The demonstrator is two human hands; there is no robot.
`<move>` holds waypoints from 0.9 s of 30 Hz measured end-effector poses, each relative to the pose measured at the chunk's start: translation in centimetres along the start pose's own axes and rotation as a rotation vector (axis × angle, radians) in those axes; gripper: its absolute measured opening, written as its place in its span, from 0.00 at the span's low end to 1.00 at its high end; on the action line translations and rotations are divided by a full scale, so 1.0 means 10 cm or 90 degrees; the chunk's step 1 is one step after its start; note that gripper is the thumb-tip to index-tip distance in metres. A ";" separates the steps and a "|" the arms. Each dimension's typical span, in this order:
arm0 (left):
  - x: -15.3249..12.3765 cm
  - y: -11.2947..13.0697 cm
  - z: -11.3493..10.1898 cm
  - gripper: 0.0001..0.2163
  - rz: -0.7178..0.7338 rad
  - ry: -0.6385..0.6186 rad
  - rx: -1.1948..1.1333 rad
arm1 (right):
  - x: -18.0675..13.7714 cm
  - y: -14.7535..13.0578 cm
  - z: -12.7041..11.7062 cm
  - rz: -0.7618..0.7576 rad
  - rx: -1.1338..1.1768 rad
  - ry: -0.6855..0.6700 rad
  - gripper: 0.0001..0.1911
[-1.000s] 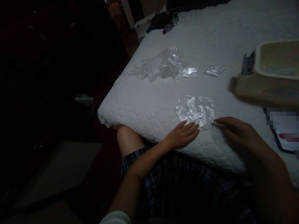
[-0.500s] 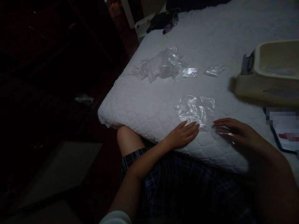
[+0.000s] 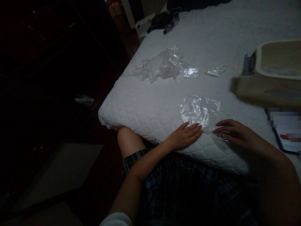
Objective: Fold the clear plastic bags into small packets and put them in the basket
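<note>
A clear, crinkled plastic bag (image 3: 198, 110) lies spread on the white quilted bed (image 3: 136, 103). My left hand (image 3: 185, 135) rests flat on its near edge, fingers stretched out side by side. At the bag's near right corner is my right hand (image 3: 237, 133), fingers apart and slightly bent, above a shiny bit of clear plastic. Whether those fingertips touch the plastic I cannot tell. Farther back lie a heap of crumpled clear plastic bags (image 3: 162, 66), a small folded bag (image 3: 191, 72) and another small folded bag (image 3: 215, 71).
To the right stands a beige plastic bin (image 3: 263, 91) with a grey latch, clear plastic inside. A dark-edged flat item (image 3: 289, 141), partly blurred out, lies below it. A bottle (image 3: 170, 27) and dark cloth are at the bed's far corner. Left of the bed the floor is dark.
The plastic bag has shifted slightly to the right and its right side is spread wider. My right hand's fingers have spread apart more; my left hand has barely moved.
</note>
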State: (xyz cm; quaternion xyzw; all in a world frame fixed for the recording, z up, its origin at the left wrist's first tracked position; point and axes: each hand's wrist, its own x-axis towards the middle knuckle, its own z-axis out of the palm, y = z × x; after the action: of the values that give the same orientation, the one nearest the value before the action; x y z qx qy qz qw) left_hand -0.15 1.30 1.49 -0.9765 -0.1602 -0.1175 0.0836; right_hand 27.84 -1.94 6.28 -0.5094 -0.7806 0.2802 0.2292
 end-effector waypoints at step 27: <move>0.05 0.02 -0.09 0.26 -0.101 -0.048 -0.038 | 0.21 -0.53 0.23 0.134 0.075 0.107 0.21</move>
State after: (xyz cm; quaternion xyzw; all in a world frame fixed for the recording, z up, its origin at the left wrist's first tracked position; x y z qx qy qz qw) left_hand 0.20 1.05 2.48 -0.9666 -0.2363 -0.0915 0.0387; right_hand 22.01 -2.15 8.29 -0.5955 -0.6833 0.3048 0.2927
